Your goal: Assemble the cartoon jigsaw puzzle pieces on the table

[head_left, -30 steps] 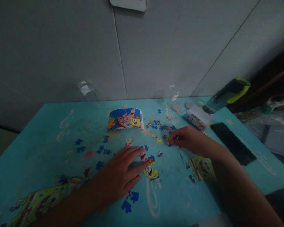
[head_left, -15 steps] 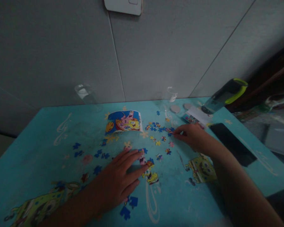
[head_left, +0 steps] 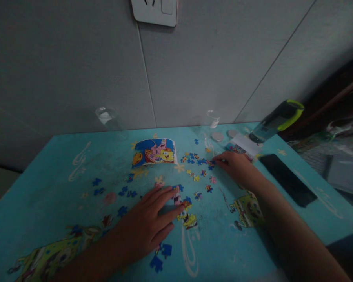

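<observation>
My left hand (head_left: 153, 219) lies with its fingers spread on the table. Its fingertips touch a small joined section of jigsaw puzzle (head_left: 188, 218) with a yellow cartoon figure. Farther right, my right hand (head_left: 233, 166) reaches to the edge of a cluster of small blue puzzle pieces (head_left: 191, 158). Thumb and fingers are pinched together at a puzzle piece (head_left: 211, 163) there, partly covered by the fingertips. Loose pieces in yellow, pink and red lie between the hands. Behind them is a curled picture sheet (head_left: 154, 152) showing cartoon figures in a boat.
Several blue pieces (head_left: 128, 192) are scattered left of my left hand, and others (head_left: 157, 263) lie below it. Clear containers (head_left: 110, 119) stand by the wall. At right are round lids (head_left: 217, 136), a folded leaflet (head_left: 243, 145), a dark bottle (head_left: 275, 121) and a black flat object (head_left: 286, 179).
My right hand has shifted slightly left and its fingers have drawn closer together at the piece cluster. My left hand stays in place. The view has tipped up a little.
</observation>
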`<state>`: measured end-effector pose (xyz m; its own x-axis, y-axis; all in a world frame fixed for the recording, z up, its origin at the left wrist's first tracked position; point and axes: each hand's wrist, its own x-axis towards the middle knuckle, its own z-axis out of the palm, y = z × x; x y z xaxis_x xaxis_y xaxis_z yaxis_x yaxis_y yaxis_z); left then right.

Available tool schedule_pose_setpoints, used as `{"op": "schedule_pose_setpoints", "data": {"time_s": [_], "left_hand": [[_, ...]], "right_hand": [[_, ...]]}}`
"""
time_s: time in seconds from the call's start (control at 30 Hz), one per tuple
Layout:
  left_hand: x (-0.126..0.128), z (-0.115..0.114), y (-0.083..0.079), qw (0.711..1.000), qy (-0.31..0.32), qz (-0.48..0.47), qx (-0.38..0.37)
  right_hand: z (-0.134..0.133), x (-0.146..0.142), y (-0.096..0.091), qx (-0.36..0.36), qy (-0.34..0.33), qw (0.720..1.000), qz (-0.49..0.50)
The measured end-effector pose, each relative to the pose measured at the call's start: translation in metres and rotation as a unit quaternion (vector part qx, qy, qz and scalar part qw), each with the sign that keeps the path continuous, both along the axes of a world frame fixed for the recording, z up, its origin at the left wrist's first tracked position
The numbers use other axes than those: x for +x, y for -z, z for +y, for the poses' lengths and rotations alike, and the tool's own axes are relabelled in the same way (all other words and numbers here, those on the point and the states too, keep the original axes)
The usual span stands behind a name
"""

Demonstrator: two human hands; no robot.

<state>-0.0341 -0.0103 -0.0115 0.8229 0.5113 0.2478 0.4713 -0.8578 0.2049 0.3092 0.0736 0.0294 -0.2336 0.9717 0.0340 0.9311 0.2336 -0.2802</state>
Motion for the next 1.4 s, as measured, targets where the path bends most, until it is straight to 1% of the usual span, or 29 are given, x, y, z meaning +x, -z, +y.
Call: {"op": "schedule_pose_setpoints", "data": {"time_s": [0.07,0.13,0.3,0.5,0.6,0.67,0.73,0.83,0.9,1.0,1.13,1.27,1.4], "left_hand": [[0.001,0.000,0.000,1.000,0.001,-0.001,0.001],[0.001,0.000,0.000,1.000,0.000,-0.003,0.003],[0.000,-0.001,-0.001,1.000,-0.002,0.000,-0.003],[0.000,0.000,-0.001,1.000,-0.003,-0.006,-0.011],[0.000,-0.001,0.000,1.000,-0.005,-0.011,-0.017],[0.000,-0.001,0.000,1.000,-0.004,-0.019,-0.022],[0.000,-0.001,-0.001,0.999,-0.003,-0.019,-0.027],[0.001,0.000,-0.003,0.999,-0.002,-0.020,-0.032],[0.001,0.000,-0.003,0.999,-0.002,-0.022,-0.036],[0.002,0.000,-0.004,0.999,-0.002,-0.017,-0.040],[0.003,0.000,-0.003,0.999,-0.006,-0.023,-0.036],[0.004,0.000,-0.002,0.999,-0.007,-0.035,-0.038],[0.004,0.000,-0.004,0.998,-0.006,-0.043,-0.041]], "right_hand": [[-0.001,0.000,0.000,0.011,0.013,1.000,-0.007],[-0.001,-0.001,-0.001,0.018,0.008,1.000,-0.005],[-0.004,-0.008,-0.002,0.003,-0.062,0.998,0.029],[-0.006,-0.009,-0.001,-0.011,-0.083,0.996,0.010],[-0.006,-0.010,0.003,0.005,-0.071,0.997,-0.005],[-0.005,-0.013,0.008,0.032,-0.054,0.998,-0.002],[-0.003,-0.019,0.013,0.066,-0.041,0.997,0.022],[0.002,-0.030,0.022,0.102,-0.041,0.993,0.053],[0.006,-0.036,0.026,0.111,-0.047,0.991,0.050],[0.015,-0.043,0.031,0.104,-0.056,0.993,0.028],[0.026,-0.047,0.034,0.094,-0.043,0.995,0.016],[0.034,-0.044,0.033,0.075,-0.029,0.995,0.061],[0.037,-0.038,0.025,0.031,0.014,0.991,0.132]]}}
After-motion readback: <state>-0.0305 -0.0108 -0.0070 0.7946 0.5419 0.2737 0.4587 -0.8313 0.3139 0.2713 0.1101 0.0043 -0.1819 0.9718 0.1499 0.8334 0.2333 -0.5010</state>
